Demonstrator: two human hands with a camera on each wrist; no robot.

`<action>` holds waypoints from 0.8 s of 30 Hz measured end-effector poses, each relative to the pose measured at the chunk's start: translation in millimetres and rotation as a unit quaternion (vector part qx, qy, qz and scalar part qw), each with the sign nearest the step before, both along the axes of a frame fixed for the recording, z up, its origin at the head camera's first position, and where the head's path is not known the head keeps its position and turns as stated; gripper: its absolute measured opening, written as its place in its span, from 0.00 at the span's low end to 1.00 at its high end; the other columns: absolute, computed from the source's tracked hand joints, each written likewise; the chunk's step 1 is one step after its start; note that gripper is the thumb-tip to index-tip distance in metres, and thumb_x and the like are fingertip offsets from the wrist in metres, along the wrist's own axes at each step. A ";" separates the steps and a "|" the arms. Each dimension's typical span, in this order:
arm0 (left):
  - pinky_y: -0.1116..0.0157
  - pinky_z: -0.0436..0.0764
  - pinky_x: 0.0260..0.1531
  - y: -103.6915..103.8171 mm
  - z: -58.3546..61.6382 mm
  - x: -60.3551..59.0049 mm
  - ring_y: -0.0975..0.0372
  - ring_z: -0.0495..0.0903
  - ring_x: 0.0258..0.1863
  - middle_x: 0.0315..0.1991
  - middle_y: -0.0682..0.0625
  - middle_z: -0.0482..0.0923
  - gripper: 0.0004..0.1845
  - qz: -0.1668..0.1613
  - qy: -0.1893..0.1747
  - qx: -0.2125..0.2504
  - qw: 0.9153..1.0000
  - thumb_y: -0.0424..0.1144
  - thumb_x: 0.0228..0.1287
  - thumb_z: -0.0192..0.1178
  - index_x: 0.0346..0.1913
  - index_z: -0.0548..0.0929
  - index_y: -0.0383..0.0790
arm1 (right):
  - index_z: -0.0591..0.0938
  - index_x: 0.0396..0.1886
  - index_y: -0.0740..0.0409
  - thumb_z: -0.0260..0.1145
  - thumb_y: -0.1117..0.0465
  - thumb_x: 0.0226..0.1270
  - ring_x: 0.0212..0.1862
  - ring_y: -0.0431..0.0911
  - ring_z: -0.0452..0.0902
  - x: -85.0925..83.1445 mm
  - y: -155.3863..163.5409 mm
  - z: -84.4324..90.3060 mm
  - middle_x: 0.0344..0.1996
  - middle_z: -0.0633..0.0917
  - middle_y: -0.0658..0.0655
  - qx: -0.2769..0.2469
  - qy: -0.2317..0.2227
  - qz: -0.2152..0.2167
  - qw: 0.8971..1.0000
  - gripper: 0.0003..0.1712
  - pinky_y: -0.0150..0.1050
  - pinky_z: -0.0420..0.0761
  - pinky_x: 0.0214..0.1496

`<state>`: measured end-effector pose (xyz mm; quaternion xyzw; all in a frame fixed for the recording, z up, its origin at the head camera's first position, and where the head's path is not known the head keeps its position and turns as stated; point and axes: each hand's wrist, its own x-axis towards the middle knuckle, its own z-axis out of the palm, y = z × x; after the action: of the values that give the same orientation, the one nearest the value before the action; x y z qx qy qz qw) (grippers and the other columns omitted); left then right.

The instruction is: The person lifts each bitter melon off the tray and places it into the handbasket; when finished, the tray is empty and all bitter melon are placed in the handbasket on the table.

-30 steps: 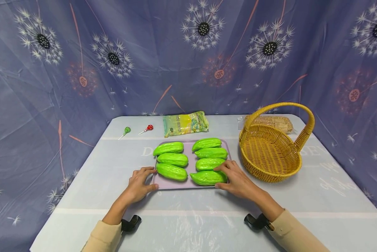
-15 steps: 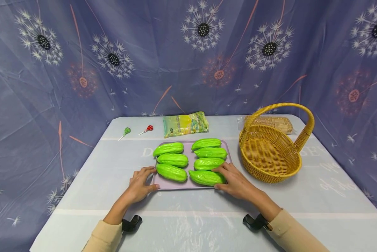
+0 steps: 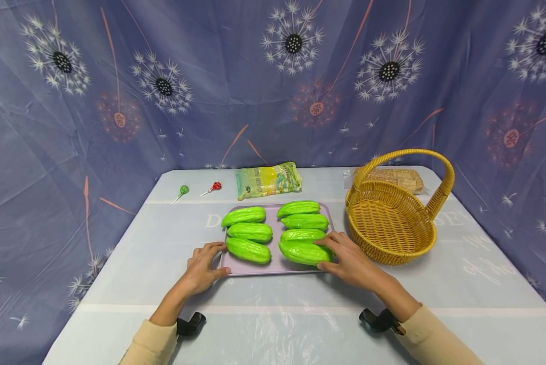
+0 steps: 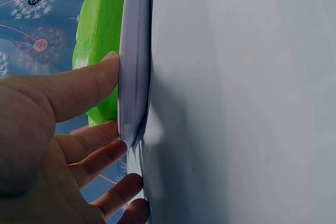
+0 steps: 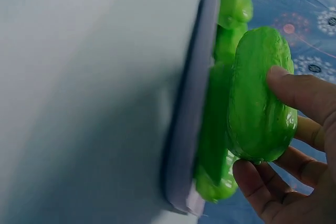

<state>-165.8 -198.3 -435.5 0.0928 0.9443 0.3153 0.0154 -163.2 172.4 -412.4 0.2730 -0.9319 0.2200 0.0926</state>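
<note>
We saw the right hand (image 3: 352,261) curled round the nearest green gourd (image 3: 305,252) of the right-hand column on the lilac tray (image 3: 275,238), thumb on its near side and fingers (image 5: 302,92) over the far side. In the right wrist view the gourd appeared tipped up off the tray, clear of the gourd behind it. The left hand (image 3: 202,266) pinched the tray's near-left corner, thumb (image 4: 79,90) on the rim, the other fingers loosely curled against its edge.

We judged the gourd light and stiff, probably a hollow moulded replica: its skin was glossy and ridged, so likely a little slick. A grip across the thick middle seemed safest to us, as the tapered ends offer less purchase.

Its long axis ran left to right across the tray, parallel to the other gourds. The blunter end appeared to point right, toward the wicker basket (image 3: 391,223) just beside the tray.
</note>
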 end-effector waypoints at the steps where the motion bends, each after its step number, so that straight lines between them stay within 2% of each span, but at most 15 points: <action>1: 0.46 0.58 0.53 -0.1 -0.2 0.0 0.46 0.62 0.62 0.66 0.42 0.66 0.30 0.000 0.000 -0.001 1.000 0.39 0.54 0.67 0.61 0.73 0.37 | 0.78 0.56 0.50 0.73 0.51 0.52 0.50 0.44 0.72 0.7 2.0 3.0 0.48 0.78 0.50 0.000 0.003 -0.001 1.000 0.29 0.45 0.74 0.50; 8: 0.47 0.58 0.54 0.5 1.3 1.1 0.46 0.61 0.62 0.66 0.43 0.66 0.30 0.002 -0.004 0.000 1.000 0.40 0.54 0.67 0.61 0.73 0.37 | 0.77 0.57 0.52 0.73 0.55 0.52 0.50 0.43 0.71 4.6 21.0 22.0 0.48 0.78 0.50 -0.020 0.023 -0.002 1.000 0.30 0.45 0.73 0.49; 16: 0.46 0.58 0.54 0.6 0.8 0.7 0.46 0.61 0.62 0.66 0.43 0.66 0.30 0.001 -0.002 -0.001 1.000 0.39 0.54 0.67 0.61 0.73 0.37 | 0.78 0.55 0.54 0.74 0.60 0.51 0.47 0.44 0.70 4.1 51.5 35.2 0.47 0.78 0.53 -0.039 0.057 -0.023 0.997 0.29 0.42 0.71 0.44; 24: 0.47 0.58 0.53 0.7 1.7 1.9 0.46 0.61 0.63 0.67 0.43 0.66 0.30 0.000 -0.004 0.003 1.000 0.39 0.55 0.66 0.61 0.72 0.37 | 0.78 0.56 0.53 0.73 0.59 0.53 0.49 0.46 0.70 4.4 83.9 44.3 0.49 0.78 0.55 -0.033 0.051 -0.063 0.996 0.28 0.46 0.71 0.45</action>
<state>-163.9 -197.6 -433.8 0.0912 0.9434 0.3183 0.0192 -158.9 256.3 -368.1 0.2212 -0.9335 0.2304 0.1630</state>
